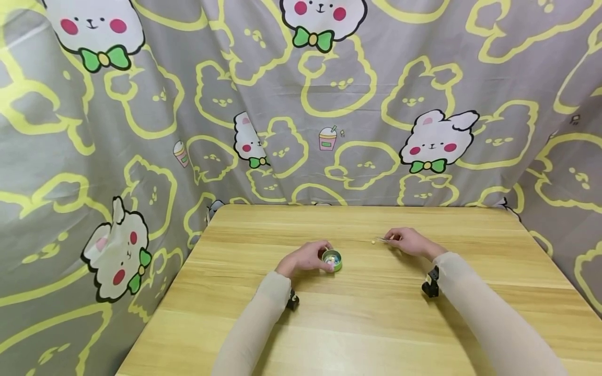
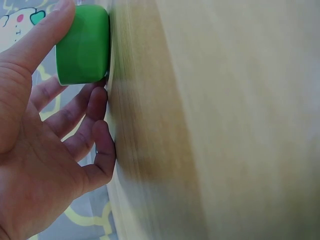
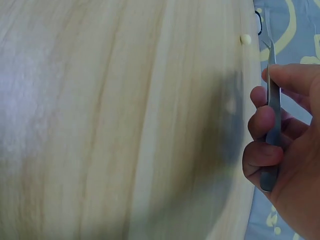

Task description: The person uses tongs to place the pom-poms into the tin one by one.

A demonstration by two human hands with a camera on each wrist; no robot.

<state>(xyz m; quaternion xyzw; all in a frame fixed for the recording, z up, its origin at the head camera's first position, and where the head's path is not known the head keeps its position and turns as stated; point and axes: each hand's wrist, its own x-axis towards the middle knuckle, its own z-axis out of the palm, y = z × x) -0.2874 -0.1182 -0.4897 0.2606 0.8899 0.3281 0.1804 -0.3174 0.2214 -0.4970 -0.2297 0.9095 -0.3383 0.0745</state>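
Observation:
My left hand (image 1: 308, 256) holds a small round green tin (image 1: 339, 267) on the table, with thumb and fingers on opposite sides of it. Inside the tin lie small whitish, pink and blue pieces (image 1: 331, 259), too small to make out. In the left wrist view the tin's smooth green wall (image 2: 82, 50) shows, while its contents are hidden. To the right, my right hand (image 1: 412, 242) grips metal tweezers (image 3: 274, 97) between thumb and fingers. Near the tweezers' tips a small pale yellow bead (image 3: 245, 39) lies on the wood, apart from them.
The wooden table (image 1: 357, 324) reaches back to a grey patterned curtain (image 1: 282, 94), which also hangs along both sides. Black wrist cameras sit under the left sleeve (image 1: 263, 313) and the right sleeve (image 1: 489, 308).

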